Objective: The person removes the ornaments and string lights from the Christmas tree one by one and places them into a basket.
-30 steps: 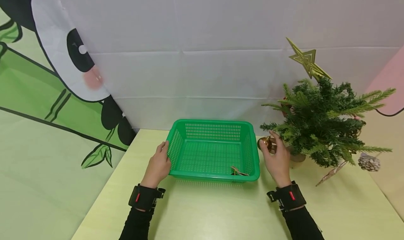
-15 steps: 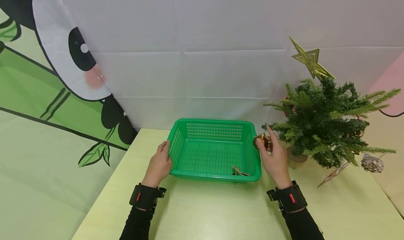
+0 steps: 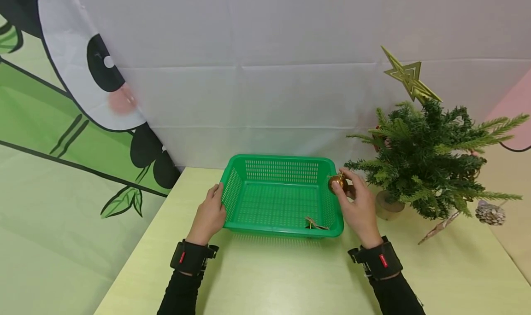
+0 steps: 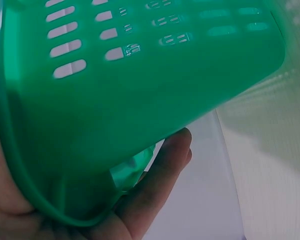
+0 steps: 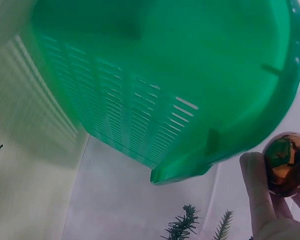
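Left hand (image 3: 209, 215) rests on left wall of green basket (image 3: 282, 167), fingers fairly straight along the rim. Right hand (image 3: 360, 209) pinches a small gold bauble (image 3: 337, 183) in its fingertips, right over the basket's right rim. Small twine ornament (image 3: 315, 224) lies in basket's near right corner. Further right, small tree (image 3: 431, 163) with gold star (image 3: 408, 78) stands on the table (image 3: 269, 278).
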A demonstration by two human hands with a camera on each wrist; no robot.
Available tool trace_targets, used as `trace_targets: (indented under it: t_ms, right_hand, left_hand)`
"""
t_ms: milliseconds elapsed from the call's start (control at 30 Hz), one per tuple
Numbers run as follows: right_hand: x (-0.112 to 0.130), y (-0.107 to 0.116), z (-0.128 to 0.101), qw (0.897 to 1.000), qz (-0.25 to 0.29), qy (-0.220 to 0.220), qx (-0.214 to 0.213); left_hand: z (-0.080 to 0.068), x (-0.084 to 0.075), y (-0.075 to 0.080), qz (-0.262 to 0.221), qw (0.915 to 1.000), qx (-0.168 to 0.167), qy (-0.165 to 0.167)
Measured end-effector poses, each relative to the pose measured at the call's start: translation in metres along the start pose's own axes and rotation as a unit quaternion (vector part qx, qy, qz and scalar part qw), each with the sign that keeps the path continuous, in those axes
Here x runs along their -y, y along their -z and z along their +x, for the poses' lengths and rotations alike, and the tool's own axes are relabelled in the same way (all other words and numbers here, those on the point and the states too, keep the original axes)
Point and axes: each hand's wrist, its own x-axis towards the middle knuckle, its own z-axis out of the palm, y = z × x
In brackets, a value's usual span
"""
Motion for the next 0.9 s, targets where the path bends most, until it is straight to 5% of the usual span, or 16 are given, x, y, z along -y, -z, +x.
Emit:
trace_targets:
  t_ms: [567,900]
  right_hand:
    - [-0.004,-0.007,-0.003,0.995,-0.063,0.044,0.070]
    - [-0.006,-0.017,-0.012,0.971,-0.177,0.095,0.128]
  left_hand:
    - [0.000,0.000,0.001,0.001,1.0000,-0.004,0.002]
    - [-0.002,0.000,0.001,-0.003,1.0000,-0.007,-0.004]
